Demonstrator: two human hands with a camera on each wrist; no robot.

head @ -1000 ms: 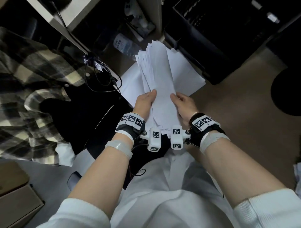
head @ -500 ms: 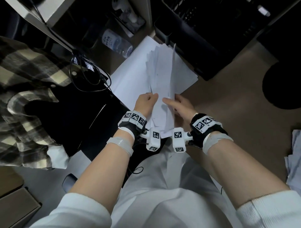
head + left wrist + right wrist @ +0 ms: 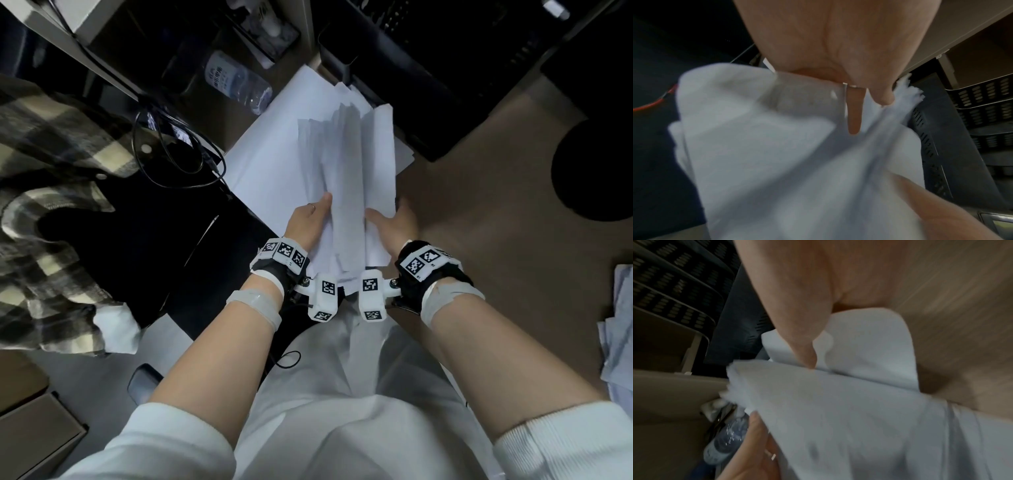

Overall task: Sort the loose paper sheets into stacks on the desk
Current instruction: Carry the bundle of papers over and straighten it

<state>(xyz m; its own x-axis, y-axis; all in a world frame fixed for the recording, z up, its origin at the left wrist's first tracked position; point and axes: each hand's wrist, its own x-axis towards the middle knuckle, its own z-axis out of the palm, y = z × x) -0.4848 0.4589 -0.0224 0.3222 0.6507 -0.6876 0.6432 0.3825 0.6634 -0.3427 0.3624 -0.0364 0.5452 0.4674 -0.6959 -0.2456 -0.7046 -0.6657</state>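
Note:
I hold a bundle of white paper sheets (image 3: 346, 178) upright between both hands over the desk. My left hand (image 3: 310, 219) grips its left edge, thumb on top, a ring on one finger. My right hand (image 3: 394, 221) grips the right edge, with the thumb pressed into the sheets. The bundle (image 3: 797, 154) fans out at its far end and looks blurred in the left wrist view; the right wrist view shows the same bundle (image 3: 849, 402) under my thumb. More white sheets (image 3: 270, 164) lie flat on the desk beneath it.
A black stacked file tray (image 3: 445, 68) stands behind the papers. A plastic water bottle (image 3: 236, 82) lies at the back left, beside black cables (image 3: 178, 161). A plaid shirt (image 3: 51, 192) hangs at left. Another paper pile (image 3: 620, 329) sits at the right edge. Brown desk surface (image 3: 496, 222) shows at right.
The bundle has spread wider at its top and my right hand has slid outward to its right edge. The view has shifted slightly upward.

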